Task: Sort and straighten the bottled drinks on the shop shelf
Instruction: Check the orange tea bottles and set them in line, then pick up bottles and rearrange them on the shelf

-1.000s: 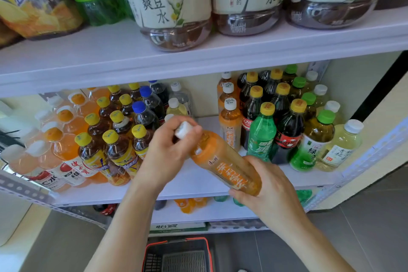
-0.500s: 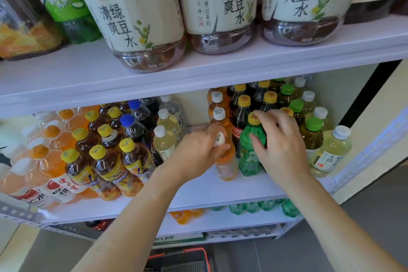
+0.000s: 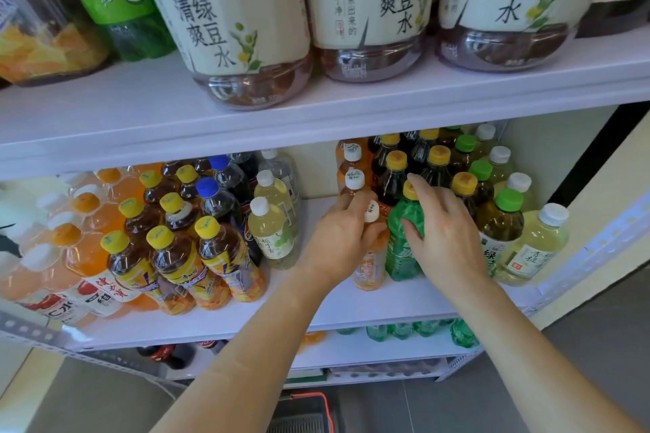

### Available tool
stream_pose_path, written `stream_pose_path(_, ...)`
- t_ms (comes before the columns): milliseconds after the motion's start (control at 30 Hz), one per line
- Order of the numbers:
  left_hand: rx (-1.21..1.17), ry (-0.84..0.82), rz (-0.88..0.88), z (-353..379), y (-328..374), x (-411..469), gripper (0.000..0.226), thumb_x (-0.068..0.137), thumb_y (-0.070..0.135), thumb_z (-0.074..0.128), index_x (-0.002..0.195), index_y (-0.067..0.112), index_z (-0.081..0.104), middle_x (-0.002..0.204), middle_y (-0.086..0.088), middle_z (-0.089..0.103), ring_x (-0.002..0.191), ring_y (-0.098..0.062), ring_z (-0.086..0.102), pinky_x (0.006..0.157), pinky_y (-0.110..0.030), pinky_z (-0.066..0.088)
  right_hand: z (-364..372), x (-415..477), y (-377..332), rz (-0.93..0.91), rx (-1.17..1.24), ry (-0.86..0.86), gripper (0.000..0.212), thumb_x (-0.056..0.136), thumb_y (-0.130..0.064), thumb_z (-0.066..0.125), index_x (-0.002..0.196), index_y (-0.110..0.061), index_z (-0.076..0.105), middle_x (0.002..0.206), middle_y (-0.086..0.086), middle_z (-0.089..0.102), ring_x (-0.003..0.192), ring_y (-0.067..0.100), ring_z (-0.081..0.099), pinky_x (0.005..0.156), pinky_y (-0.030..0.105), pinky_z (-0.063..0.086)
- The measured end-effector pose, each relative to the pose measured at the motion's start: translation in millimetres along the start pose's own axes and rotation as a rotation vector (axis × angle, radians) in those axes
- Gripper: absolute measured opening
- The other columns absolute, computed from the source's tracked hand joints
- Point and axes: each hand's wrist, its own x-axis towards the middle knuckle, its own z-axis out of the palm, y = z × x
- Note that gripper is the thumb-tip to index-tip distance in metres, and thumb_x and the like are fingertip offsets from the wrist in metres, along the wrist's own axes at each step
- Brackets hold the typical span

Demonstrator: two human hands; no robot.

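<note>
Middle shelf (image 3: pixel 351 306), right-hand block. The orange drink bottle (image 3: pixel 369 267), white cap, stands at the front of the white-capped orange column (image 3: pixel 353 183). It touches the green bottle (image 3: pixel 399 257) on its right. It looks upright, with its base apparently down on the shelf.

Risks from here, as I judge them:
- The block is packed tight. Dark tea bottles (image 3: pixel 395 179) stand directly behind both front bottles. A backward push on either would pass down the row and could tip a bottle at the back, where I cannot see the bases.
- I hold the orange bottle high, near the neck. Letting go before the base sits flat could send it forwards off the shelf edge, towards the basket (image 3: pixel 309 411) on the floor below.
- Sliding the green bottle sideways could crowd the green-capped tea bottle (image 3: pixel 499 232) and the pale bottle (image 3: pixel 531 250) at the right end.
- To the left of the orange bottle is bare shelf, so it has no support on that side.

Pose:
- Left hand (image 3: pixel 343 239): the forearm runs in from lower left. The fingers are curled round the orange bottle's shoulder just below the cap, clenched on it.
- Right hand (image 3: pixel 443 232): the forearm runs in from lower right, palm down over the green bottle's right shoulder. The thumb lies across its front and the fingers reach past its yellow cap. I read this as a loose grasp on the green bottle, not a bare touch.
- The two hands are close together, nearly touching.
</note>
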Motion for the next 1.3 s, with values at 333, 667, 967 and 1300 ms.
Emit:
stream_pose_path(333, 0.531, 0.140, -0.229, -49.6, -64.2, -10.9, 0.044, 0.090, 0.015, 0.053, 0.133, 0.007, 0.051, 0.134, -0.020, 0.050, 0.120, -0.038, 0.046, 0.095, -0.043, 0.043, -5.5, -36.6, -22.0, 0.036, 0.182, 0.219, 0.043, 0.086, -0.002, 0.061, 0.128, -0.007, 0.053, 0.119, 0.012, 0.053, 0.109, 0.028, 0.053, 0.090, 0.034, 0.047)
stream_pose_path(667, 0.784, -0.345, -0.084, -37.3, -62.6, -47.7, 0.035, 0.096, 0.014, 0.053, 0.129, 0.010, 0.042, 0.123, -0.020, 0.048, 0.105, -0.039, 0.057, 0.080, -0.044, 0.050, 9.1, -87.3, -74.7, -0.034, 0.350, 0.011, 0.027, 0.090, -0.011, 0.053, 0.114, -0.007, 0.064, 0.106, 0.000, 0.061, 0.093, 0.016, 0.059, 0.080, 0.024, 0.047)
stream_pose_path(967, 0.285, 0.146, -0.045, -117.4, -47.8, -112.8, 0.028, 0.097, 0.043, 0.043, 0.085, 0.021, 0.054, 0.059, 0.000, 0.058, 0.058, -0.030, 0.059, 0.050, -0.035, 0.042, 26.7, -104.2, -99.7, 0.816, 1.131, -0.601, 0.040, 0.085, -0.050, 0.060, 0.123, -0.038, 0.058, 0.132, 0.000, 0.058, 0.121, 0.017, 0.056, 0.095, 0.040, 0.046)
stream_pose_path(1300, -0.784, 0.295, -0.573, -178.0, -79.1, -171.5, 0.050, 0.098, 0.044, 0.053, 0.087, -0.004, 0.062, 0.073, -0.011, 0.051, 0.061, -0.021, 0.042, 0.054, -0.029, 0.035, -16.2, -116.3, -204.4, 0.679, 1.645, -0.830, 0.053, 0.074, -0.051, 0.071, 0.107, -0.009, 0.072, 0.088, 0.023, 0.069, 0.061, 0.032, 0.067, 0.051, 0.032, 0.052)
